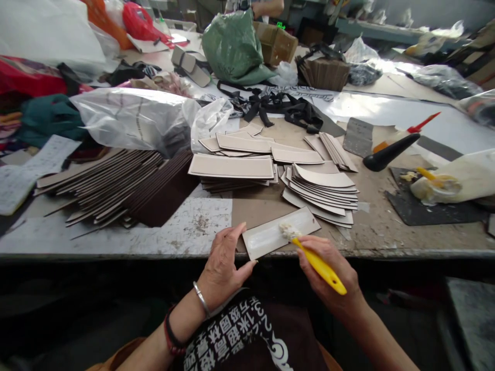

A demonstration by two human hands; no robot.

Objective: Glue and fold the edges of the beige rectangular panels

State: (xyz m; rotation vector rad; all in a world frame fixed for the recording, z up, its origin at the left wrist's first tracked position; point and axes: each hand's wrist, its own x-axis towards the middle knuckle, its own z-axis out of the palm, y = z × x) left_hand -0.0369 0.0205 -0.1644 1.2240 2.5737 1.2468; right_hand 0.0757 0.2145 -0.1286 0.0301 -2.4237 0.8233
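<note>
A flat beige strip-shaped panel lies slantwise at the table's front edge, with a wet whitish coating along its middle. My left hand grips its left end, the thumb by the lower corner and the fingers by the upper one. In my right hand is a yellow-handled brush, whose pale, paste-covered bristles touch the panel right of its centre. Just behind lie a stack of beige panels and a fanned pile of curved ones.
Dark-edged strips lie fanned out at left, beside a clear plastic bag. On the right are a tipped white container with paste at its mouth and a black cone-shaped object. Black straps and a green bag sit farther back.
</note>
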